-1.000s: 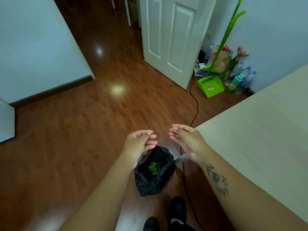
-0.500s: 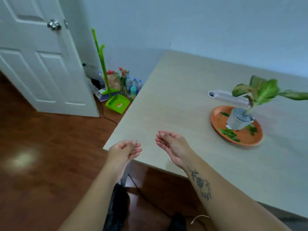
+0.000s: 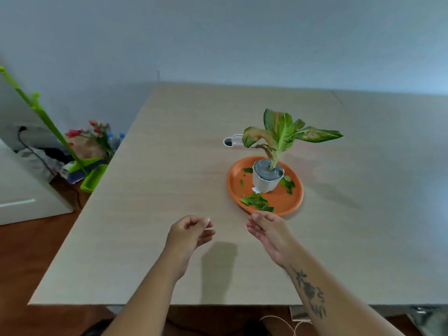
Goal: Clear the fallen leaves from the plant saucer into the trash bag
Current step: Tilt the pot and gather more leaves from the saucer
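An orange plant saucer [image 3: 294, 197] lies on the beige table [image 3: 169, 166] and holds a white pot [image 3: 266, 181] with a green leafy plant [image 3: 281, 134]. Several small green fallen leaves [image 3: 257, 202] lie on the saucer, most near its front rim, some to the pot's right and left. My right hand [image 3: 269, 232] hovers just in front of the saucer's near edge, fingers apart, holding nothing. My left hand [image 3: 190, 235] floats over the table to the left, fingers loosely curled and empty. The trash bag is out of view.
A small white object [image 3: 231, 141] lies on the table behind the plant. On the floor at left stand a green dustpan with a long handle [image 3: 93, 180], flowers and bottles [image 3: 97, 137], and a white door [image 3: 21, 190]. A cord [image 3: 283, 321] lies below the table edge.
My view has swung from the black trash bag on the floor up to the table. Both empty hands have moved over the table, the right one reaching the saucer's near edge.
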{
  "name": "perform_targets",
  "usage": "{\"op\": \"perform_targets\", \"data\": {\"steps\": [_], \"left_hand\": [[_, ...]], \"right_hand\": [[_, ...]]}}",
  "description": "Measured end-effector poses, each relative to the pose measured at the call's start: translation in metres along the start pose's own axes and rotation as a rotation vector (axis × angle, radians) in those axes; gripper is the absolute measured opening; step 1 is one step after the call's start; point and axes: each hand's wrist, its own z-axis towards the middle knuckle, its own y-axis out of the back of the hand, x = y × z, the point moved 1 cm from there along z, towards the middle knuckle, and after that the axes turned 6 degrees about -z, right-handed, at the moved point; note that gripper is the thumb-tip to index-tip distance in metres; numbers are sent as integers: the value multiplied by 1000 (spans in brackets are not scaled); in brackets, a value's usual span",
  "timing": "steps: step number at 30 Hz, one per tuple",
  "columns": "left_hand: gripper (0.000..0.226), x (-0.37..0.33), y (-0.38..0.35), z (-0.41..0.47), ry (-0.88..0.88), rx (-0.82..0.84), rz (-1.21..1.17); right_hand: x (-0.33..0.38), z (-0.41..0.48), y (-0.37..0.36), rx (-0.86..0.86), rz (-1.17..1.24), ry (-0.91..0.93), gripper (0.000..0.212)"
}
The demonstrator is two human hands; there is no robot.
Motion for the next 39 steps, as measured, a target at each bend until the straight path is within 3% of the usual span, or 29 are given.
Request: {"op": "perform_targets", "data": {"steps": [7, 13, 17, 21, 29, 33, 39], "left_hand": [[15, 33, -62, 61, 56, -133, 98], [11, 57, -95, 96, 97, -238, 139], [16, 67, -110, 114, 133, -256, 156], [18, 68, -121, 130, 121, -276, 186], [18, 70, -118, 148, 163, -266, 114], [18, 70, -115, 155, 199, -269, 95], [20, 57, -105, 168, 177, -296, 147]], "right_hand": [[25, 84, 63, -77, -235, -8, 13], [46, 120, 89, -147, -789, 201, 16], [39, 136, 91, -22, -1128, 426, 14], [29, 154, 77, 212, -1333, 617, 25], [20, 180, 48, 601, -1702, 669, 67], [14, 175, 57, 700, -1815, 778, 71], [20, 161, 102, 767, -1883, 801, 72]]}}
